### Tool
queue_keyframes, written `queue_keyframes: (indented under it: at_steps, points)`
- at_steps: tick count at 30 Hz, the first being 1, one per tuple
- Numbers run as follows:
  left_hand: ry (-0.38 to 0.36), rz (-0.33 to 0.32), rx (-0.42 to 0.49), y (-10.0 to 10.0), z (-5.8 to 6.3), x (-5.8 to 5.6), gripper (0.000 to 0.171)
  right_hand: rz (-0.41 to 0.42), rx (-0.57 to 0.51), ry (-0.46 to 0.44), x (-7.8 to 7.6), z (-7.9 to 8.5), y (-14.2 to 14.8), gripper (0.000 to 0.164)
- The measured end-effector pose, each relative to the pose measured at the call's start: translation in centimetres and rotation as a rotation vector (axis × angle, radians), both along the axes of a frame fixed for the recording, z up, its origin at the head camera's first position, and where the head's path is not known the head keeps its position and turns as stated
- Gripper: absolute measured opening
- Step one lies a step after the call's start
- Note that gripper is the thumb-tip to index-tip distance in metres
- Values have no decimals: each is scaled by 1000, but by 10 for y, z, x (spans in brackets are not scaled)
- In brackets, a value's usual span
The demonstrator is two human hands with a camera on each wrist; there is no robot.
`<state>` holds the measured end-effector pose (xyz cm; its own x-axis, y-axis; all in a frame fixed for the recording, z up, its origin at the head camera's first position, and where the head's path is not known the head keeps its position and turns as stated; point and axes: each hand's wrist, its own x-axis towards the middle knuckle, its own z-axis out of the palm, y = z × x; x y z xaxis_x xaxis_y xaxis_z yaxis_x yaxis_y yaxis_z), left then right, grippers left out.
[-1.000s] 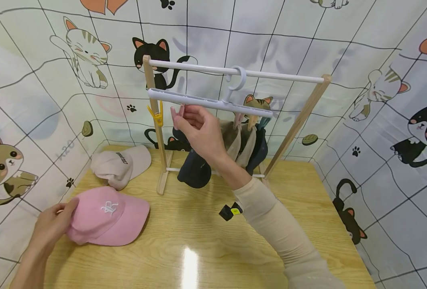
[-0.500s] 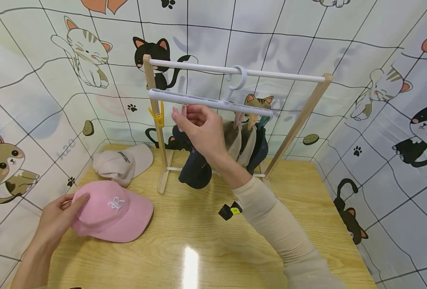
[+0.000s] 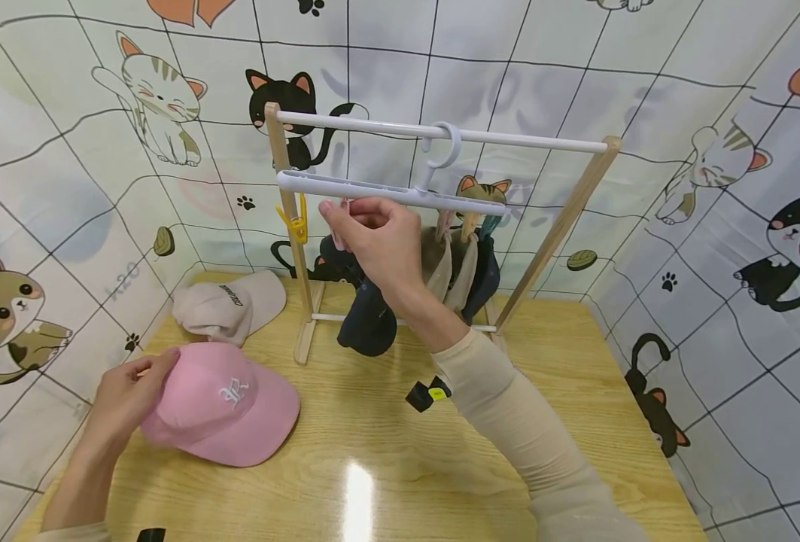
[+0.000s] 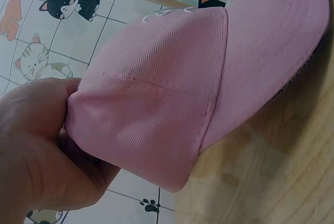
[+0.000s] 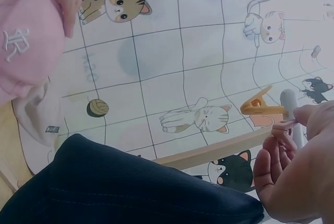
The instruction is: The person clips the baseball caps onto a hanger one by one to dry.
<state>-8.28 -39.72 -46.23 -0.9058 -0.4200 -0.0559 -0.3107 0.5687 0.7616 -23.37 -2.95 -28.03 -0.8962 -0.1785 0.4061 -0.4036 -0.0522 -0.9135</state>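
Observation:
My left hand [image 3: 125, 395] grips the back of a pink baseball cap [image 3: 206, 403] with a white monogram. Its brim points right, just above the table, in the left wrist view. At the hanger, my right hand [image 3: 393, 248] pinches a pink clothespin [image 3: 339, 239], mostly hidden by the fingers. The white hanger [image 3: 348, 187] hangs from the rack's white rod [image 3: 352, 126]. A yellow clothespin [image 5: 259, 105] is on its left end. Below my right hand hangs a navy cap [image 3: 368, 324]; its attachment is hidden.
More caps hang from clothespins [image 3: 470, 224] on the hanger's right side. A beige cap [image 3: 196, 307] lies on the table behind the pink one. A small black item with a yellow label [image 3: 429, 394] lies near my right sleeve. Wooden posts [image 3: 562, 233] flank the hanger.
My left hand has moved right with the pink cap. My right hand stays at the hanger, and the pink clothespin has tilted and is more covered by the fingers.

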Motion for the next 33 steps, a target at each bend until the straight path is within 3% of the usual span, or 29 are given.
queue_keyframes:
  at_steps: [8, 17, 25, 33]
  points:
    - [62, -45, -128, 16, 7, -11, 61, 29, -21, 4, 1, 4, 0, 27]
    - [107, -121, -192, 31, 12, -22, 54, 34, -16, 18, 1, 6, 1, 22]
    - [65, -207, -146, 43, 15, -30, 52, 52, 2, 62, 0, 9, 4, 22]
    - [99, -295, 19, 59, 18, -41, 41, 76, 36, 3, -1, 13, 10, 23]
